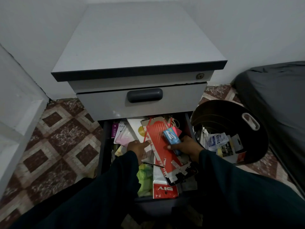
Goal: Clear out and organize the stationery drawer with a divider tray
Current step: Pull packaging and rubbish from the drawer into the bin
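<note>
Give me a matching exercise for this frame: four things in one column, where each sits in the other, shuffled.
Things:
1. small blue box
2. long red cardboard package
3. green plastic item
4. round dark waste bin

Places:
A. on the floor, right of the open drawer
B. lying diagonally on top of the drawer clutter
C. gripped in the right hand
D. in the drawer, near its front edge, left of the white-and-red DIY bag

Pairs: 1-C, 2-B, 3-D, 4-A
</note>
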